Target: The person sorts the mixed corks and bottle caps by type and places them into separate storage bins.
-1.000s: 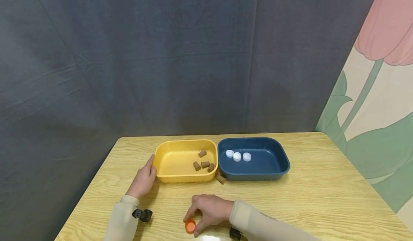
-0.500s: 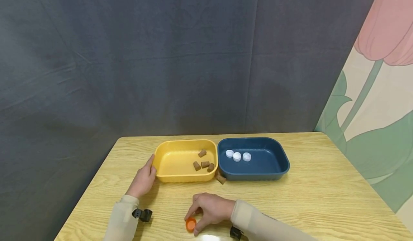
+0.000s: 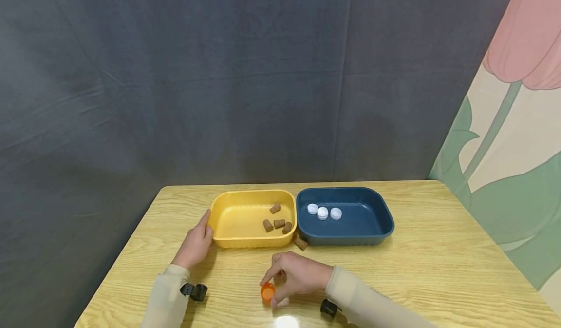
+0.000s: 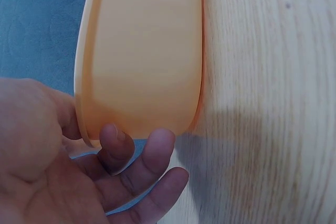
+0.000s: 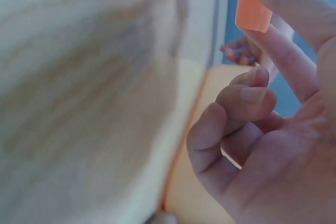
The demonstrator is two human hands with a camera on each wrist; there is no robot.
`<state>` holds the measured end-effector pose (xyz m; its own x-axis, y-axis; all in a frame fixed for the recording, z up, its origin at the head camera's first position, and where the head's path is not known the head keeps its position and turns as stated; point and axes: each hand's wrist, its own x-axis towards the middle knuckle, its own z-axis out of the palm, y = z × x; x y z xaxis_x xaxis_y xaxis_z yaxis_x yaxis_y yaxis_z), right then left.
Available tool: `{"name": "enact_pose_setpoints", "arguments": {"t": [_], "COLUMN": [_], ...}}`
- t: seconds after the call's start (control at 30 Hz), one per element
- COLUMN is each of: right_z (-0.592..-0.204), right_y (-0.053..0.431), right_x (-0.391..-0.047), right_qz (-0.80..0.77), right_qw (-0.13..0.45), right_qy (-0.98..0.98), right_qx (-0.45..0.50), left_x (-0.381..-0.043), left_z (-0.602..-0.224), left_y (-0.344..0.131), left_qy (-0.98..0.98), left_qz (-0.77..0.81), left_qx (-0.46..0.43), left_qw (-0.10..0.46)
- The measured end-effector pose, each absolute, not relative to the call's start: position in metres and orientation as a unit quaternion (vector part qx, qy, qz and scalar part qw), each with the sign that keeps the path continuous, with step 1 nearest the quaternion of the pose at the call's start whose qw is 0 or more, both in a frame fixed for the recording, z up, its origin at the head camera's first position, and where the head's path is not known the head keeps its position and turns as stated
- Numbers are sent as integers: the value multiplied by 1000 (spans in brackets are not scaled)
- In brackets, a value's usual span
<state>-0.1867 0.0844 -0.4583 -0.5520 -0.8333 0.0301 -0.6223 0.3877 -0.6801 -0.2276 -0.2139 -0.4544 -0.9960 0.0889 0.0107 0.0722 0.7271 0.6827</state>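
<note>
At the left end of the yellow plastic bin (image 3: 247, 242), my left hand (image 3: 195, 244) grips the rim and end wall. Its curled fingertips (image 4: 160, 142) lie against the outside of that wall in the left wrist view. My right hand (image 3: 300, 273) pinches an orange bottle cap (image 3: 268, 292) between thumb and forefinger, in front of the yellow bin. Seen from the right wrist, the cap (image 5: 253, 9) shows its ridged side, while the other fingers curl beneath with nothing in them. Several brown corks (image 3: 279, 223) lie inside the yellow bin.
A dark blue bin (image 3: 364, 240) stands right beside the yellow one and holds several white bottle caps (image 3: 322, 213). One more cork (image 3: 300, 243) lies on the wooden table (image 3: 438, 269) at the front, where the bins meet. A dark curtain (image 3: 263, 99) hangs behind.
My right hand has moved forward and a little to the right, and the orange bottle cap has come along in its pinch. The left hand stays at the yellow bin.
</note>
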Motion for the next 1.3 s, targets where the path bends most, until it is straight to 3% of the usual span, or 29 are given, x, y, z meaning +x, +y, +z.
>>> {"name": "enact_pose_setpoints", "arguments": {"t": [0.47,0.8,1.3], "right_z": [-416,-397,-398], "right_y": [126,158,203], "right_x": [-204,-220,-252], "right_qz": [-343,-332,-302], "right_qw": [88,71,38], "right_qy": [843,870,909], "right_qx": [-406,-358,-285], "left_x": [-231,-230,-230], "left_z": [-455,-454,-458], "left_y": [-215,-214,-214], "left_qy": [931,931,931], "left_qz": [363,363,364], "left_qx": [42,43,33], "left_qw": [6,4,13]}}
